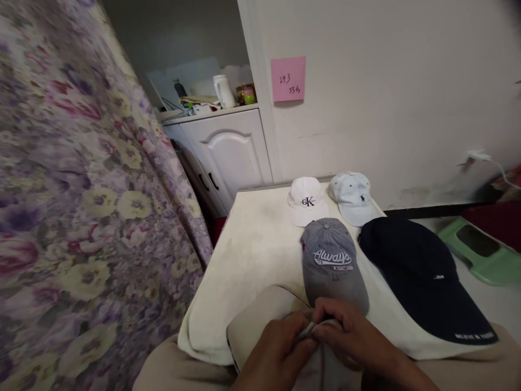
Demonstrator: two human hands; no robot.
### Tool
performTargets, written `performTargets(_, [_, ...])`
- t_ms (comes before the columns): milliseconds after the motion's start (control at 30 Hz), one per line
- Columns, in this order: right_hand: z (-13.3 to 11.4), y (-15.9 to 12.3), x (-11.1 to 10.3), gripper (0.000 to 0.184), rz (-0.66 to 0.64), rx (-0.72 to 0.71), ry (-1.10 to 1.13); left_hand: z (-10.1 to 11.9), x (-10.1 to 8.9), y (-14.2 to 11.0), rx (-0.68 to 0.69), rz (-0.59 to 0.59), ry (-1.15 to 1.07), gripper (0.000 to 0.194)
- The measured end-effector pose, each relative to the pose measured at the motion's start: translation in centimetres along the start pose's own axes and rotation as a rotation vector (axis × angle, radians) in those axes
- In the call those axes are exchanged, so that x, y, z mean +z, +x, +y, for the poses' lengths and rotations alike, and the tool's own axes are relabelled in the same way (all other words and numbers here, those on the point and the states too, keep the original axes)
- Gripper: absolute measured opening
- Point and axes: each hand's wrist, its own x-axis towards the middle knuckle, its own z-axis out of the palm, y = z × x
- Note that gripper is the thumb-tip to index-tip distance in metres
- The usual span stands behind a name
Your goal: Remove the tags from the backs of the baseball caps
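Note:
A beige cap [254, 317] lies at the near edge of the cloth-covered table, its brim toward the left. My left hand [280, 347] pinches the strap at the back of this cap. Close against it, my right hand [345, 331] also has its fingers closed on the strap. The strap's fastening is mostly hidden by my fingers. Just beyond my hands rests a grey cap [331, 260] with white "Always" lettering. Behind that sit a white cap [306, 200] with a "CK" mark and a pale blue cap [355, 198]. To the right is a large navy cap [411, 266].
A cream cloth [248, 244] covers the table. On the left hangs a floral curtain [81, 217]. A white cabinet [228, 152] with a white jug [223, 91] on top stands behind. A pink note [288, 79] is on the wall, and a green stool [484, 260] stands at right.

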Motion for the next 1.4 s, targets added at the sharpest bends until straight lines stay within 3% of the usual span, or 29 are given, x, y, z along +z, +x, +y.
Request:
performTargets(267, [0.3, -0.3, -1.2, 0.025, 0.029, 0.027, 0.003, 0.9, -0.9, 2.4, 0.095, -0.103, 0.001, 0.014])
performTargets(400, [-0.5, 0.2, -1.3, 0.035, 0.092, 0.012, 0.013, 1.7, -2.7, 3.8, 0.094, -0.184, 0.071, 0.019])
performTargets(533, [-2.3, 1.4, -1.5, 0.036, 0.189, -0.069, 0.003, 2.9, -4.9, 5.0, 0.116, -0.253, 0.081, 0.008])
performTargets(633, [-3.1, 2.5, -1.7, 0.038, 0.217, -0.091, 0.014, 3.0, -6.0, 5.6, 0.112, -0.277, -0.032, 0.011])
performTargets(733, [-2.9, 3.3, -1.6, 0.041, 0.24, -0.078, 0.116, 2.3, -6.8, 6.0, 0.108, -0.354, -0.288, 0.01])
performTargets(867, [-2.2, 3.9, -1.2, 0.043, 0.268, -0.032, 0.288, 2.1, -8.2, 5.9, 0.01, -0.409, -0.26, 0.038])
performTargets(967, [-2.1, 3.9, -1.1, 0.044, 0.317, -0.013, 0.315, 2.3, -9.0, 5.7, 0.06, -0.407, -0.087, 0.058])
performTargets(1067, [-2.4, 3.6, -1.1, 0.044, 0.338, -0.027, 0.256, 2.0, -9.0, 5.6, 0.139, -0.36, 0.048, 0.053])
performTargets(1233, [-3.5, 2.1, -1.9, 0.033, 0.4, -0.177, 0.032, 1.1, -7.7, 5.6, 0.236, -0.295, 0.109, 0.02])
performTargets(1300, [-4.1, 1.2, -2.3, 0.031, 0.397, -0.283, -0.034, 1.0, -7.1, 5.6, 0.259, -0.294, 0.102, 0.02])
performTargets(1400, [-4.9, 0.2, -2.6, 0.031, 0.275, -0.337, -0.094, 1.0, -6.5, 5.3, 0.285, -0.317, 0.06, 0.027])
